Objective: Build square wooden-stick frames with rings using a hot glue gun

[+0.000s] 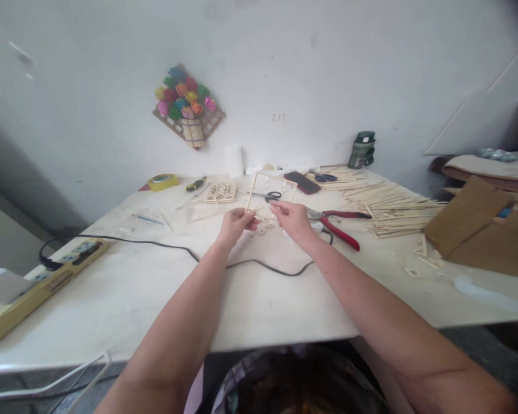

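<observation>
My left hand [236, 226] pinches the lower left end of a thin wooden stick frame [252, 191], which stands tilted up above the table. My right hand [294, 221] is closed at the fingertips near the frame's lower right side; whatever lies between those fingers is too small to make out. Small pale wooden pieces [262, 231] lie on the table between and below the hands. Just beyond them are black-handled scissors [273, 196]. Red-handled pliers [343, 233] rest to the right of my right hand.
A black cable [259, 262] crosses the table in front of my wrists, near a power strip [58, 279]. Many wooden sticks [397, 207] and a cardboard box [470, 224] occupy the right. Behind are a phone [302, 182], lattice pieces [220, 192], yellow tape [163, 183] and a bottle [362, 150].
</observation>
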Demonstrator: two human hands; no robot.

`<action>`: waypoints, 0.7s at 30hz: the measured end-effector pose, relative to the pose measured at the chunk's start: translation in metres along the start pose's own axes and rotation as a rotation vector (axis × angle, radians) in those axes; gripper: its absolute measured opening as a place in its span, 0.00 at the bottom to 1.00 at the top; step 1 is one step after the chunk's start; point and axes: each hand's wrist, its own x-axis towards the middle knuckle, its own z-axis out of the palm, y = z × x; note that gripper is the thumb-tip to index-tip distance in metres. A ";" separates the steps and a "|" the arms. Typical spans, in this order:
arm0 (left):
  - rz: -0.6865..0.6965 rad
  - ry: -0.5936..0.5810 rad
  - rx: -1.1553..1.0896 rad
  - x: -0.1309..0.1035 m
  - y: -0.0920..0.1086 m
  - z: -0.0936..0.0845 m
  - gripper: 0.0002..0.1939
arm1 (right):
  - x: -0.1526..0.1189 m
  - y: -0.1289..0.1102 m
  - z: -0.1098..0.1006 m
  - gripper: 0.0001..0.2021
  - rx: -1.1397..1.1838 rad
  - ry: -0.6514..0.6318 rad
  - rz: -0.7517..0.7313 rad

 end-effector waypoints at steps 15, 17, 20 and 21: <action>0.005 -0.001 0.025 -0.003 0.006 0.009 0.16 | 0.001 -0.010 0.003 0.17 -0.025 -0.067 -0.005; 0.009 -0.004 0.025 -0.002 0.005 0.009 0.16 | 0.001 -0.011 0.003 0.17 -0.081 -0.061 -0.022; 0.032 -0.001 0.014 -0.002 0.006 0.009 0.16 | -0.002 -0.014 0.002 0.15 -0.237 0.005 -0.131; 0.041 0.005 0.002 -0.003 0.006 0.009 0.17 | -0.003 -0.015 0.002 0.15 -0.287 0.034 -0.188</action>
